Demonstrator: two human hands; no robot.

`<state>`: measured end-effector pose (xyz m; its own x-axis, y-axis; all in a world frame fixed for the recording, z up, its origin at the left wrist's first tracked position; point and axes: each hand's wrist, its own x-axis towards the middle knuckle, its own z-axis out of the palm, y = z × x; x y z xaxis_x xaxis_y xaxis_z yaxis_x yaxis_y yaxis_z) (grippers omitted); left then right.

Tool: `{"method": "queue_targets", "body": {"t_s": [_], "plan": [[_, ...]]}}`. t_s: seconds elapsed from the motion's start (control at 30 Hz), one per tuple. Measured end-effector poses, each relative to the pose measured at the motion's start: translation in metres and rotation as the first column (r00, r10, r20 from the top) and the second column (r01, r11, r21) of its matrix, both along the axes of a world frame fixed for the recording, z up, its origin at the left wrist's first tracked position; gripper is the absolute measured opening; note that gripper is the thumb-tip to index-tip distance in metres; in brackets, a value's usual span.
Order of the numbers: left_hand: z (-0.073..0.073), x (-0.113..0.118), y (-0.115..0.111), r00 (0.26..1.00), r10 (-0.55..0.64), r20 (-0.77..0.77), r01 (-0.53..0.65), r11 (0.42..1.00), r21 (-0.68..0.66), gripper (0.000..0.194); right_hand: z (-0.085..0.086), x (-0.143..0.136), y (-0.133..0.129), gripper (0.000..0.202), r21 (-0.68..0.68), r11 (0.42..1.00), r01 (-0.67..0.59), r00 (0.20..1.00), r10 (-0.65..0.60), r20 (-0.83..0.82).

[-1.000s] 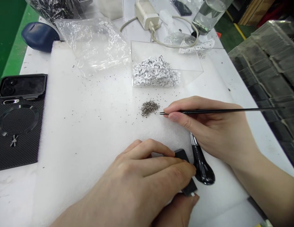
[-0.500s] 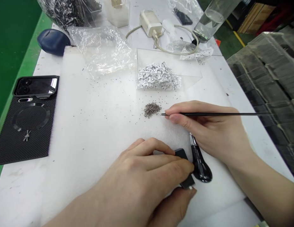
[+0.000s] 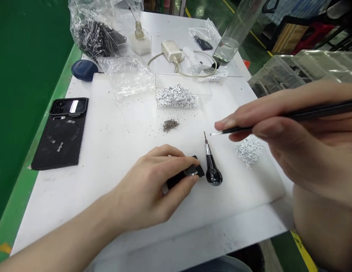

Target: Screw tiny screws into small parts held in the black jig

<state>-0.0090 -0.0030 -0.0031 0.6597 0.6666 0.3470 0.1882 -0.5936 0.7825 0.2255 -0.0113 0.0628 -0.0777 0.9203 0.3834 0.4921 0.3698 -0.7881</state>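
My left hand (image 3: 161, 181) rests on the white foam mat (image 3: 121, 158), thumb and fingers closed round a small black rectangular part (image 3: 199, 170). My right hand (image 3: 295, 132) is raised at the right and pinches slim black tweezers (image 3: 238, 129). A tiny speck shows at their pale tip; its kind is too small to make out. Between the hands lies a screwdriver (image 3: 213, 172) with a rounded black handle, its thin shaft pointing away from me. Beyond my left hand is a little heap of tiny metal screws (image 3: 170, 125), with strays scattered around it.
Behind the screws stands a clear tray (image 3: 205, 99) of small white pieces (image 3: 177, 96). More white pieces (image 3: 248, 151) lie under my right hand. A phone (image 3: 64, 132) and a blue rounded object (image 3: 84, 70) are at left. Farther back are plastic bags (image 3: 130, 75), a charger (image 3: 171, 51) and a clear container (image 3: 225, 51).
My right hand has lifted from beside the screw heap and come nearer and to the right with the tweezers. The view has shifted, and the second heap of white pieces now shows.
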Motion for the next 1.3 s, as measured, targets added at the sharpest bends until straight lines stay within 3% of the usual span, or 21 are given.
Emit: {"method": "queue_targets", "body": {"t_s": [0.07, 0.13, 0.23, 0.33, 0.67, 1.3], "plan": [[0.001, 0.0, 0.0, 1.0, -0.002, -0.004, 0.002, 1.0, -0.006, 0.025, -0.008, 0.002, -0.005, 0.002, 0.033, 0.993, -0.113, 0.993, 0.114, -0.02], [0.003, 0.0, 0.0, 1.0, -0.011, -0.017, 0.011, 0.999, -0.04, 0.021, -0.022, 0.004, -0.006, 0.01, 0.047, 0.95, -0.308, 0.943, 0.311, -0.115], [0.008, 0.001, -0.001, 0.999, -0.017, -0.045, 0.013, 0.995, -0.097, 0.018, -0.041, 0.008, -0.006, 0.02, 0.011, 0.892, -0.451, 0.881, 0.447, -0.158], [0.009, 0.001, -0.003, 0.998, -0.001, -0.056, -0.006, 0.992, -0.123, 0.016, -0.048, 0.011, -0.005, 0.02, 0.034, 0.883, -0.468, 0.874, 0.468, -0.131], [0.011, 0.001, -0.005, 0.998, 0.018, -0.057, -0.028, 0.982, -0.185, 0.02, -0.04, 0.005, -0.007, 0.018, 0.087, 0.864, -0.495, 0.867, 0.499, -0.017], [0.008, 0.001, -0.003, 0.999, 0.018, -0.034, -0.024, 0.983, -0.182, 0.017, -0.043, 0.007, -0.005, 0.014, 0.055, 0.885, -0.461, 0.886, 0.463, -0.032]]}}
